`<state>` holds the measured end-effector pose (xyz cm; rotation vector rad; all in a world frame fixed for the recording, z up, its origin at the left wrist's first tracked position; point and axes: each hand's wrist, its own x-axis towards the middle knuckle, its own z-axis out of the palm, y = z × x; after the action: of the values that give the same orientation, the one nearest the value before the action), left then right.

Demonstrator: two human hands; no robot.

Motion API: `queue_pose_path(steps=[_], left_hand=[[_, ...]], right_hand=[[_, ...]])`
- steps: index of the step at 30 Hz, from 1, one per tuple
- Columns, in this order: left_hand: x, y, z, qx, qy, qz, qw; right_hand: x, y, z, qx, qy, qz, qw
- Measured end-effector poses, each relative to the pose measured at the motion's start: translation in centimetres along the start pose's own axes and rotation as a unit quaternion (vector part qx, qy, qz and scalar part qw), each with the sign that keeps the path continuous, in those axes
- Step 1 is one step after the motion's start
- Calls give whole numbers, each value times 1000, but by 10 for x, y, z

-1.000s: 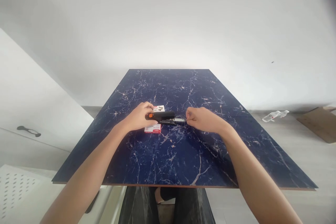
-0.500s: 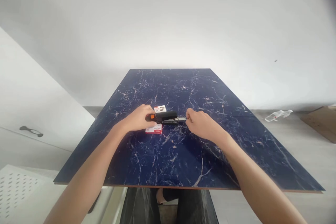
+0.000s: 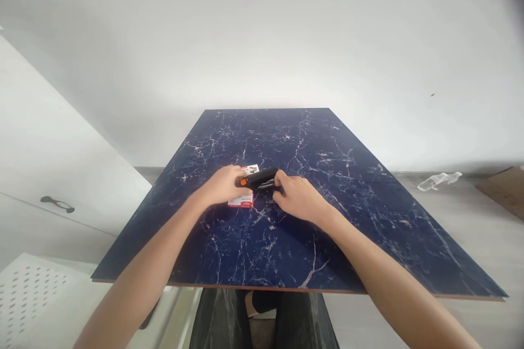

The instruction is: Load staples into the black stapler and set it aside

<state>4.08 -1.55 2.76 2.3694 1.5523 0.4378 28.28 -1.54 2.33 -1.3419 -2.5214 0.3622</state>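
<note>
A black stapler (image 3: 262,177) with an orange patch lies crosswise between my hands, above the tabletop. My left hand (image 3: 227,184) is closed around its left end. At the right end, the fingers of my right hand (image 3: 295,191) are curled and pressed against the stapler, hiding its tip. Behind and below the stapler is a small red-and-white box (image 3: 240,201), partly covered by the stapler and my left hand. The box rests on the dark blue marbled table (image 3: 270,251).
A white cabinet with a dark handle (image 3: 57,204) stands on the left, above a white perforated panel (image 3: 30,289). On the floor at right lie a clear plastic bottle (image 3: 436,181) and a brown cardboard piece (image 3: 503,191). A pale wall rises behind the table.
My right hand has moved left, up against the stapler. The metal tray that stuck out of its right end no longer shows. The stapler now tilts up at the right.
</note>
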Motion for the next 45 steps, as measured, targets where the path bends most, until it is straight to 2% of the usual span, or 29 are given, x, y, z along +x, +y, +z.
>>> queue_pose_path(steps=[2, 3, 5, 7, 9, 11, 13, 15, 17, 19, 21, 23, 26, 28, 34, 36, 40, 45], left_hand=[[1, 17, 10, 7, 30, 16, 999], [0, 24, 12, -2, 14, 35, 999], [-5, 29, 9, -33, -56, 76, 995], [-11, 20, -2, -48, -101, 85, 990], [-15, 4, -11, -47, -130, 64, 988], [-15, -7, -12, -44, -151, 41, 987], [-13, -4, -1, -39, -117, 24, 992], [-11, 9, 13, -45, -44, 19, 998], [-10, 23, 20, -80, -35, 40, 995], [-12, 24, 15, -95, -39, 64, 993], [-15, 8, 1, -62, -16, 67, 996], [-17, -20, -15, -11, 9, 46, 999], [-17, -55, -28, 16, -40, 22, 999], [-17, -63, -27, 8, -64, 17, 998], [-23, -39, -25, -57, -126, 6, 990], [-24, -26, -22, -65, -116, 20, 991], [-19, 2, -6, -92, -50, 47, 993], [-16, 15, 17, -92, -85, 87, 988]], right_hand=[[7, 10, 1, 48, 24, 47, 997], [10, 14, 2, 76, 33, 63, 995], [15, 21, 1, 133, 47, 83, 986], [17, 25, 2, 173, 60, 95, 978], [18, 26, 3, 189, 70, 99, 974], [19, 26, 6, 182, 75, 97, 975], [19, 25, 7, 172, 75, 94, 978], [17, 25, 5, 172, 72, 85, 979], [16, 26, 3, 191, 63, 71, 977], [16, 27, 1, 229, 44, 64, 970], [16, 29, 2, 276, 21, 72, 958], [17, 30, 5, 310, 1, 87, 947], [18, 31, 8, 318, -9, 98, 943], [19, 31, 8, 298, -7, 93, 950], [18, 31, 3, 276, -34, 86, 957], [18, 32, 2, 277, -36, 84, 957], [18, 32, 3, 277, -31, 79, 957], [19, 34, 5, 263, -19, 74, 962]])
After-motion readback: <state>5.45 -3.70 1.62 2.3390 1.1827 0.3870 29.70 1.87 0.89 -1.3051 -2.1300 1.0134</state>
